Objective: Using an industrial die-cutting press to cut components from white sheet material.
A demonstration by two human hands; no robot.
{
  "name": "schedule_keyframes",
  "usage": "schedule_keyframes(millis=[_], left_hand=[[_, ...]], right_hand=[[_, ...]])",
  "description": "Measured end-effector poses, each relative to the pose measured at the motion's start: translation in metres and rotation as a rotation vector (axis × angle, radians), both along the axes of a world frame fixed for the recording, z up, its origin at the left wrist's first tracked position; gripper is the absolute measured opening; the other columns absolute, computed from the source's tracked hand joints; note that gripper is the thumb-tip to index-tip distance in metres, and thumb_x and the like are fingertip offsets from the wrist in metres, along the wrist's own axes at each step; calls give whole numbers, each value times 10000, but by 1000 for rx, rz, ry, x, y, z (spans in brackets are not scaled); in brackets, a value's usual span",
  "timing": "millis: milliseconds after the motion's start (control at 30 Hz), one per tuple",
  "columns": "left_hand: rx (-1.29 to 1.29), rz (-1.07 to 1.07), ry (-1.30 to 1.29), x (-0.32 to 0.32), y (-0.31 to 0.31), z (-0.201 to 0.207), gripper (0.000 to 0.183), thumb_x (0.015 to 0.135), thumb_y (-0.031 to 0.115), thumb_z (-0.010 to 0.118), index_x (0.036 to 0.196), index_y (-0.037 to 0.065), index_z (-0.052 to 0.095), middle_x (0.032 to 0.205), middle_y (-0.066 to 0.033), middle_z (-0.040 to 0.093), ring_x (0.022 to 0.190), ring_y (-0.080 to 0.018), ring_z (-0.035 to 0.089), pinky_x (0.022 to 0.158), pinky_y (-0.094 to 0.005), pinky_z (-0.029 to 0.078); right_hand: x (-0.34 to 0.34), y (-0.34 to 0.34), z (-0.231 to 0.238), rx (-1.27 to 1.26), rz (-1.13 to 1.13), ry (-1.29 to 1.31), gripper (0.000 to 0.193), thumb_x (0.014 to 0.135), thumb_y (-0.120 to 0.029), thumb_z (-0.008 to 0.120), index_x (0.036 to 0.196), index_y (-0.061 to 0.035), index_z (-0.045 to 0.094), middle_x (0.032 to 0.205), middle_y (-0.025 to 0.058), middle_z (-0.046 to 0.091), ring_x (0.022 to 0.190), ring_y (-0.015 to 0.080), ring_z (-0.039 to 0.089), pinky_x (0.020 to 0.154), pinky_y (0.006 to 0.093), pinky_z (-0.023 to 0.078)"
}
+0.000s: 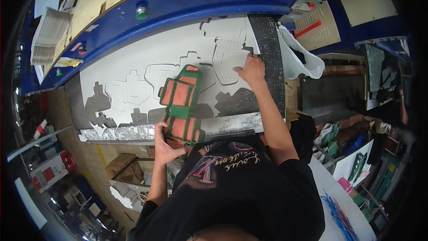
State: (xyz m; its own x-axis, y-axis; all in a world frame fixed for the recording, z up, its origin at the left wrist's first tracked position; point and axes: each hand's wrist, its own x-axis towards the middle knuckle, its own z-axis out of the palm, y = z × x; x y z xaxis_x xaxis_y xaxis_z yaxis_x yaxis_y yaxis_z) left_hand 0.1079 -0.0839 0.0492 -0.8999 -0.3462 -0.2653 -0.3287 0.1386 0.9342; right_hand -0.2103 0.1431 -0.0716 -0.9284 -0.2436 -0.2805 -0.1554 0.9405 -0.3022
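My left hand [166, 146] grips the lower end of a cutting die [181, 93], a long green-edged shape with orange pads. The die is tilted over the white sheet [119, 69] and hides part of it. Across this sheet run cut outlines of box-like blanks with tabs and dashed lines. Farther right, my right hand [253, 69] reaches over the sheet with thumb and fingers apart. Its fingertips touch the sheet's right part, beside a cut outline [226, 64]. Nothing shows in that hand.
A dark speckled board [271, 53] lies under the sheet, with a metal strip [129, 132] along its near edge. The blue machine beam [187, 9] with a green button [141, 14] crosses behind. Stacked sheets [50, 35] stand at far left; a white bag [298, 56] hangs at right.
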Motion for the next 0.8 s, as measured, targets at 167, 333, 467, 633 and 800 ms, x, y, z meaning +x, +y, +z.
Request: schedule_keyframes(millis=[167, 333, 467, 633, 800], left_hand=[[-135, 105, 10, 27, 0, -19, 863, 469, 98, 888, 1158, 98, 368, 1209, -94, 461, 1123, -216, 479, 1009, -352, 399], [-117, 141, 33, 39, -1, -32, 851, 464, 137, 905, 1133, 93, 380, 1119, -65, 444, 1032, -195, 470, 940, -338, 424], [-77, 168, 20, 42, 5, -20, 843, 453, 130, 900, 1112, 104, 374, 1118, -63, 444, 1039, -195, 469, 948, -344, 423], [-78, 88, 23, 35, -2, -25, 831, 443, 117, 890, 1088, 113, 365, 1175, -82, 461, 1091, -208, 475, 988, -353, 416], [-161, 5, 49, 21, 1, -35, 810, 439, 131, 879, 1081, 94, 387, 1315, -193, 488, 1257, -327, 482, 1055, -422, 400]], right_hand=[[-20, 9, -11, -10, -22, -61, 837, 565, -414, 950, 1154, 81, 621, 1191, 241, 671, 1089, 374, 672, 950, 427, 546], [-26, 52, -41, -661, -291, -481, 612, 764, -412, 869, 1075, 71, 658, 1082, 137, 714, 1030, 256, 692, 890, 342, 538], [19, 74, 47, -1022, -503, -668, 478, 897, -360, 765, 1105, 59, 665, 1116, 86, 708, 990, 165, 678, 822, 290, 518], [77, 157, 47, -991, -246, -698, 341, 931, -133, 715, 1215, 45, 651, 1116, 59, 714, 960, 122, 667, 826, 281, 517], [139, 198, 106, -1096, -369, -564, 435, 812, 72, 750, 1234, 67, 646, 1074, 80, 729, 977, 125, 673, 897, 275, 524]])
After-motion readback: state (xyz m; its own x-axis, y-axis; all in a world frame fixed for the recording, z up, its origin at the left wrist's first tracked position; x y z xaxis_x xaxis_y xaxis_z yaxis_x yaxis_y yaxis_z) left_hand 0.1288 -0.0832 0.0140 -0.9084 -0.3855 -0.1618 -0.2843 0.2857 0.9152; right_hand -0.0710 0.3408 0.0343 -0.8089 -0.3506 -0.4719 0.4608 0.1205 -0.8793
